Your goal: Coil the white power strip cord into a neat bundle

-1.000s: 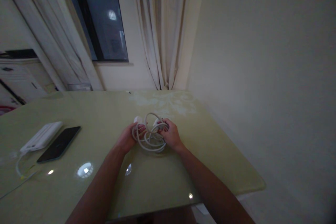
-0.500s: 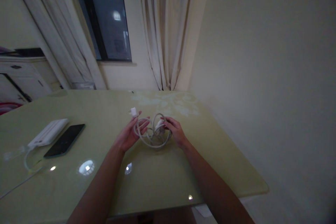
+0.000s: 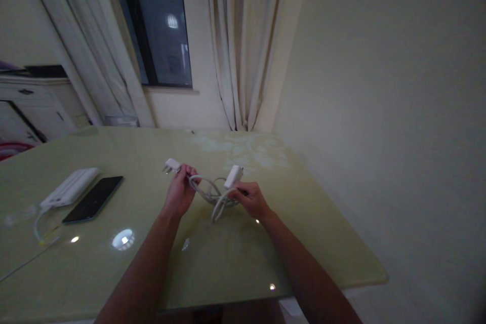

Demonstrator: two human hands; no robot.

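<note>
Above the glossy, pale-green bench, a smooth grey cord curls in loose round loops; the left hand pinches it in a closed grip behind a boxy, pronged white plug, the right hand likewise closed on it below a rectangular white block.

The phone and power bank lie left of the cable.

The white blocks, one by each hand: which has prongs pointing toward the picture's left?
The white plug at the left hand. Its prongs point left; the other block, beside the right hand, shows none on that side.
</note>
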